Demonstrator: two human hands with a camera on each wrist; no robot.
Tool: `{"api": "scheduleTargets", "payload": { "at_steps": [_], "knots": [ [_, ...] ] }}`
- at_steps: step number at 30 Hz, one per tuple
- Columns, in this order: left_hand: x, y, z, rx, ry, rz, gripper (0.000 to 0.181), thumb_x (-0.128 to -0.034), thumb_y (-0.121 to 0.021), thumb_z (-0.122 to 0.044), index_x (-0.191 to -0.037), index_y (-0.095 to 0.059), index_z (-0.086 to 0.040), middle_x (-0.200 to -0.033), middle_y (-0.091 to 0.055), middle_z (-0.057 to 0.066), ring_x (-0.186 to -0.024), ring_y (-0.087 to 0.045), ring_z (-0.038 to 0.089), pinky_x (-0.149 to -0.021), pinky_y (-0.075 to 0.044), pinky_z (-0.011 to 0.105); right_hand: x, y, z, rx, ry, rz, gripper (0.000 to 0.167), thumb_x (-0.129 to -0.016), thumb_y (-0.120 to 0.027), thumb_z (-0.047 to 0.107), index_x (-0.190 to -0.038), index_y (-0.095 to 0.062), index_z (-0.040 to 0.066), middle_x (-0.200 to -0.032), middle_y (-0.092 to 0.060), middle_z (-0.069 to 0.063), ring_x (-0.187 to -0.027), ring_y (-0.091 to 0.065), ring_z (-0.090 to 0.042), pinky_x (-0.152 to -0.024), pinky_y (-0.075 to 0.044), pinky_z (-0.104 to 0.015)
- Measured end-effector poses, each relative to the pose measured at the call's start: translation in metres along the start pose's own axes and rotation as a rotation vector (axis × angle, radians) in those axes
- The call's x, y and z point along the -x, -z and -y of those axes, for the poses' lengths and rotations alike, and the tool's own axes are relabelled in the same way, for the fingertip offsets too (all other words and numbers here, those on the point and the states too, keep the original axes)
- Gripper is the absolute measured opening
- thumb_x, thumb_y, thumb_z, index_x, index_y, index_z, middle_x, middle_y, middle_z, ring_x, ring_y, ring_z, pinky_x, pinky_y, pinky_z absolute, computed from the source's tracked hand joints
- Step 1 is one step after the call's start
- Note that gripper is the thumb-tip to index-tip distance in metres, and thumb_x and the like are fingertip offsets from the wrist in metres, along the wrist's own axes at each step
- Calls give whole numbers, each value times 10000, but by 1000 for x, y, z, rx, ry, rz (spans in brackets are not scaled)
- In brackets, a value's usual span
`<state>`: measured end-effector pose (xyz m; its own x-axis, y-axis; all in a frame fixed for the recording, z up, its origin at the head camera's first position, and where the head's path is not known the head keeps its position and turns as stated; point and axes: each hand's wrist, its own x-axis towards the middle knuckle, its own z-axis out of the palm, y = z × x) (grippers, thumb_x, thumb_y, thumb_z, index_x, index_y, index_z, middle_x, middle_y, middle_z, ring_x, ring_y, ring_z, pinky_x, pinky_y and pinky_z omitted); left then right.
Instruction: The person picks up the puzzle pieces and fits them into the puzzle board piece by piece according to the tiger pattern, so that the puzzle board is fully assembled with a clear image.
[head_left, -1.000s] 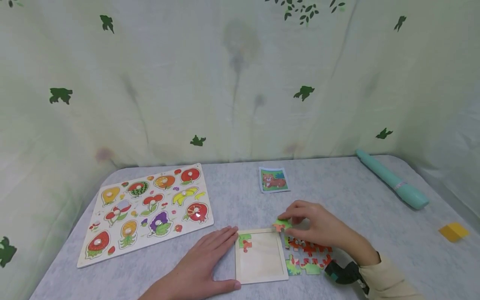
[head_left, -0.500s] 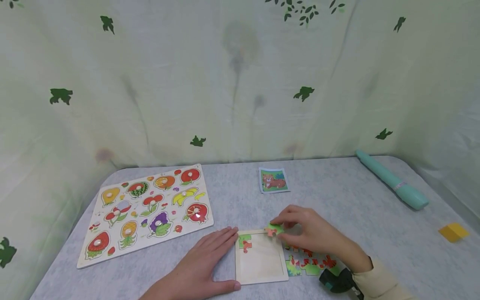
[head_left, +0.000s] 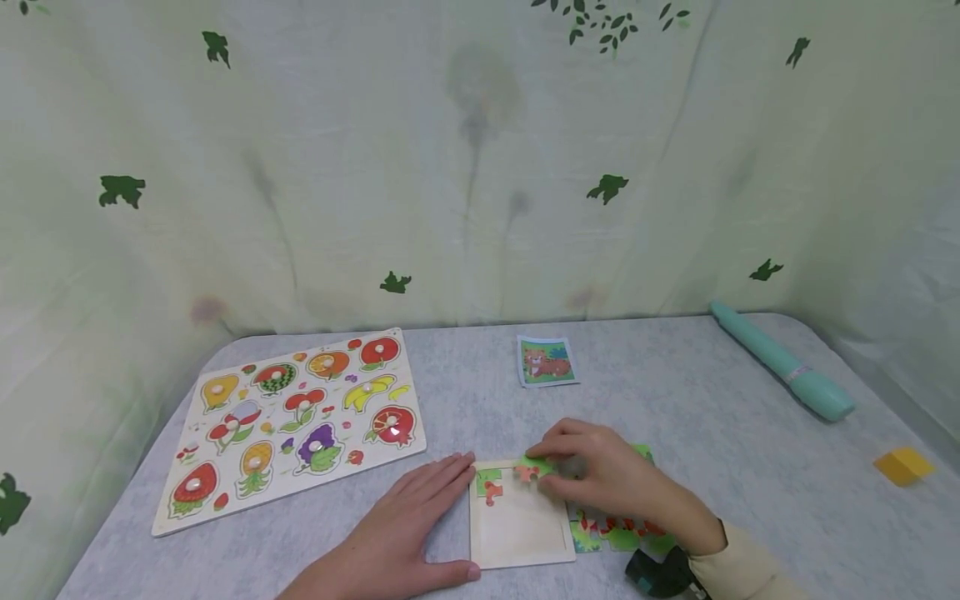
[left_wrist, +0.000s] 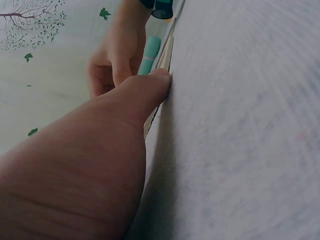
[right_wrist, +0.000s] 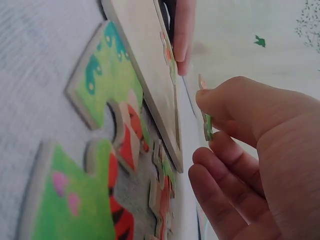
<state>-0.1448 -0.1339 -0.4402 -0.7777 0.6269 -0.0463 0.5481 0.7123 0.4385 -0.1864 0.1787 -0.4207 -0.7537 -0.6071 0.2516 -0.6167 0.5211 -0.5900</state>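
Observation:
My right hand pinches a green and orange jigsaw piece between thumb and fingers, over the top edge of the square wooden puzzle frame. In the right wrist view that jigsaw piece is held on edge, raised off the frame. One corner piece lies in the frame's upper left. My left hand rests flat on the cloth along the frame's left side, fingers straight, thumb at the lower left corner. Several loose jigsaw pieces lie right of the frame, partly hidden under my right hand.
A fruit peg puzzle board lies at the left. Behind the frame is a small picture card of a tiger-like animal. A teal tube-like object and a yellow block are on the right. A patterned curtain rises behind the table.
My right hand has moved left with the jigsaw piece, from beyond the frame's upper right corner to over its top edge. The left hand has stayed in place.

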Motion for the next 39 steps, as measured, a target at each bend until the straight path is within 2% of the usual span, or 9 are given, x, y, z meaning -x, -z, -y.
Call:
{"api": "scheduleTargets", "payload": {
  "at_steps": [9,17,25,35,39],
  "knots": [
    [0,0,2,15,13,20,1013,-846,-537,-847,-1642,-285,-272,-1703,-212,-158,-1560,-261,180,-1227,-299,562,-7,-10,5,10,-9,27,276,-907,-799,208,-1181,-774,211,-1063,-679,113,-840,-596,-40,-720,-536,-210],
    [-1,0,3,14,-13,9,970,-862,-540,-828,-1633,-308,-288,-1695,-245,-148,-1567,-248,178,-1227,-293,566,-7,-18,8,45,-20,19,273,-907,-796,220,-1179,-777,209,-1069,-683,97,-909,-610,-35,-791,-558,-237],
    [-2,-1,2,11,-19,6,966,-865,-544,-823,-1627,-328,-271,-1692,-254,-145,-1568,-246,175,-1230,-289,562,-3,-24,6,115,30,-20,246,-912,-799,232,-1158,-786,218,-1086,-672,101,-961,-615,-42,-819,-573,-260],
    [-2,0,2,11,-20,12,966,-864,-542,-825,-1628,-326,-275,-1693,-251,-147,-1567,-246,175,-1230,-290,561,-3,-27,5,193,112,-25,183,-929,-784,225,-1109,-819,230,-1057,-668,97,-944,-570,-34,-767,-532,-203],
    [-2,1,1,10,-20,11,966,-866,-543,-822,-1627,-330,-267,-1693,-252,-143,-1568,-246,176,-1231,-287,564,-3,-27,7,197,107,-20,178,-935,-776,215,-1107,-821,223,-1051,-672,97,-942,-558,-32,-752,-519,-190]
  ]
}}
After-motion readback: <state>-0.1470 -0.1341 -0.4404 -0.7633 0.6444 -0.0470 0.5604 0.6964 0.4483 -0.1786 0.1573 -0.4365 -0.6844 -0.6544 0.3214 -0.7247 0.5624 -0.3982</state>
